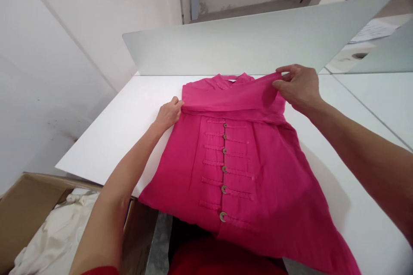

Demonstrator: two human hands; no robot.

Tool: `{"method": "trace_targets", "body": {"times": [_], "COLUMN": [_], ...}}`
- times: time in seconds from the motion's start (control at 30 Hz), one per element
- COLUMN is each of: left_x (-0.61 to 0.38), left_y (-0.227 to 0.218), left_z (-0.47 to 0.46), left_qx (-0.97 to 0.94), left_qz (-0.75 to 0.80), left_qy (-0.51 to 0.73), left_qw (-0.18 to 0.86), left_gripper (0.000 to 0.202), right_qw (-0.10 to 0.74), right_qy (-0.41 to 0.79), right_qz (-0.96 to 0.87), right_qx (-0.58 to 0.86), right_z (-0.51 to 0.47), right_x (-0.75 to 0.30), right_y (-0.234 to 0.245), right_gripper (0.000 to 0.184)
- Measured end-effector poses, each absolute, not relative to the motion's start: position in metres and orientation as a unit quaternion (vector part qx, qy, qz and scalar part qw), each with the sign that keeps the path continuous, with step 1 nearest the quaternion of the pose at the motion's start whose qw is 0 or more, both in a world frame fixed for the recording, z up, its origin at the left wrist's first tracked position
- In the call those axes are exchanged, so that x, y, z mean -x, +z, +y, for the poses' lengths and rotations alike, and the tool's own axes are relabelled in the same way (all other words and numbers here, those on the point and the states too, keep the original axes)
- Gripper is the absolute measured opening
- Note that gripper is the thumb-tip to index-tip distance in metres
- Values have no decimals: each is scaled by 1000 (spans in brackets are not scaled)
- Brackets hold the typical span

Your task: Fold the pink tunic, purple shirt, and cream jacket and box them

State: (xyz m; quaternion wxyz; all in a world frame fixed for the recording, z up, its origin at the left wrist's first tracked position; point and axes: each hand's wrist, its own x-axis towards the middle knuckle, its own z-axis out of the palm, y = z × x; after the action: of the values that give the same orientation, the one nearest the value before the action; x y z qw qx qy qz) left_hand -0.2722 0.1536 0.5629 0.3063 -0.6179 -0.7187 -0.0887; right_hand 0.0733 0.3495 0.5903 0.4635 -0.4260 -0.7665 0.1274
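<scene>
A bright pink garment (pixel 245 172) with a row of metal buttons down its front lies spread on a white table (pixel 129 124). Its hem hangs over the near edge. A pink sleeve (pixel 238 94) is folded across the chest. My left hand (pixel 168 114) presses on the garment's left shoulder edge, fingers curled onto the cloth. My right hand (pixel 298 88) pinches the end of the folded sleeve at the upper right, lifting it slightly above the table.
A grey divider panel (pixel 251 38) stands along the table's far edge, and another runs off to the right. An open cardboard box (pixel 29 206) with cream cloth (pixel 54 236) inside sits on the floor at the lower left. White wall on the left.
</scene>
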Motion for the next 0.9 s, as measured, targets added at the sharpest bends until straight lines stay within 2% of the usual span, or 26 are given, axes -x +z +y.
{"method": "trace_targets", "body": {"times": [0.07,0.17,0.33,0.6,0.77,0.9], "left_x": [271,273,275,266,265,262], "left_y": [560,558,564,566,564,564], "left_z": [152,150,146,146,146,147], "left_qx": [607,604,613,610,614,616], "left_qz": [-728,-731,-722,-720,-719,-699], "left_qy": [-75,-68,-63,-45,-56,-88], "left_qw": [308,310,313,329,321,353], "left_gripper": [34,33,37,38,37,35], "right_qw": [480,451,449,561,498,474], "right_qy": [139,152,161,215,253,224], "right_qz": [-733,-732,-738,-696,-691,-720], "right_qx": [462,488,478,394,459,456], "right_z": [351,354,362,376,379,377], "right_x": [-71,-64,-59,-72,-75,-80], "right_y": [583,566,556,568,550,546], "right_gripper": [50,41,47,54,39,36]}}
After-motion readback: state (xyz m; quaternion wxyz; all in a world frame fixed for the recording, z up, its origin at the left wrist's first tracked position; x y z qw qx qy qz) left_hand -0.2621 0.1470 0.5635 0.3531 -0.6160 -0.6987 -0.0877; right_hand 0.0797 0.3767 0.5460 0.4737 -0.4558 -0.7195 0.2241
